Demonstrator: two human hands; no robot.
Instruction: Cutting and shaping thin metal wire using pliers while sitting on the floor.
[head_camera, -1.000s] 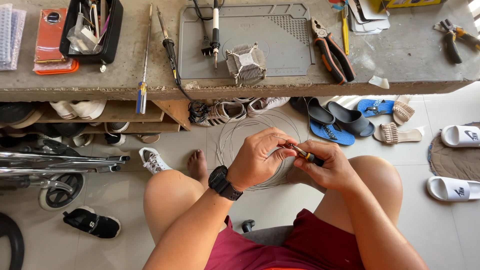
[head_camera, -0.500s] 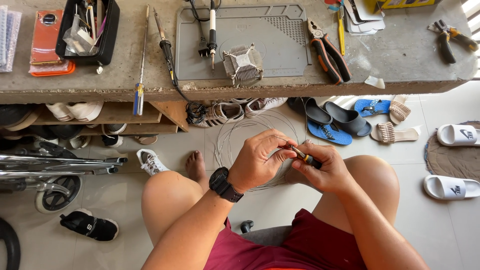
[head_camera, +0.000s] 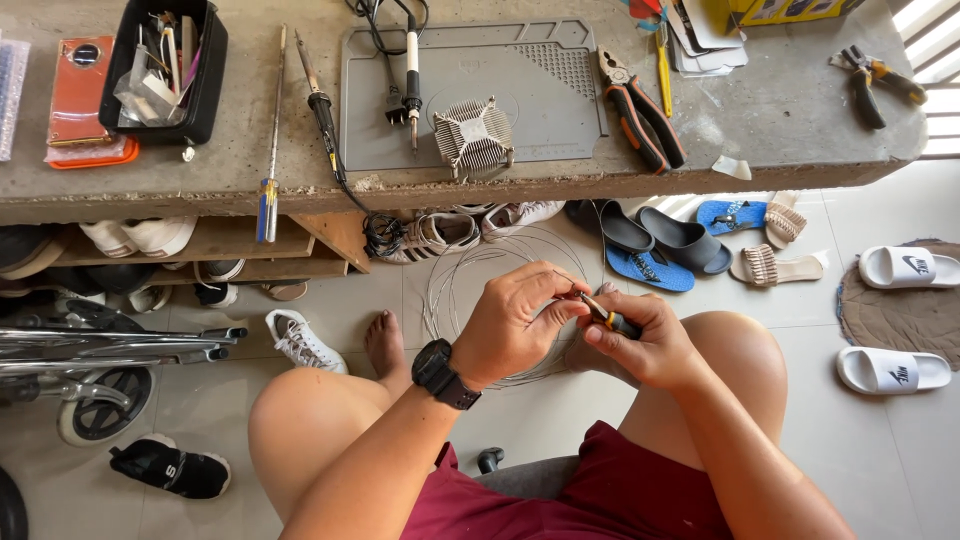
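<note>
While a thin wire coil (head_camera: 480, 300) was pinched by the left hand (head_camera: 515, 322), small pliers (head_camera: 603, 314) were gripped by the right hand (head_camera: 645, 345); an orange flat package (head_camera: 85, 95) lay at ten o'clock.

We see a concrete worktop (head_camera: 780, 110) carrying a grey mat (head_camera: 560, 100) with a finned heatsink (head_camera: 473, 133) and soldering iron (head_camera: 411, 70), orange-handled pliers (head_camera: 640, 110), a long screwdriver (head_camera: 270, 150), black tool tray (head_camera: 205, 80). Tiled floor (head_camera: 880, 450) below: sandals (head_camera: 650, 245), white slides (head_camera: 905, 268), a sneaker (head_camera: 300, 342).
</note>
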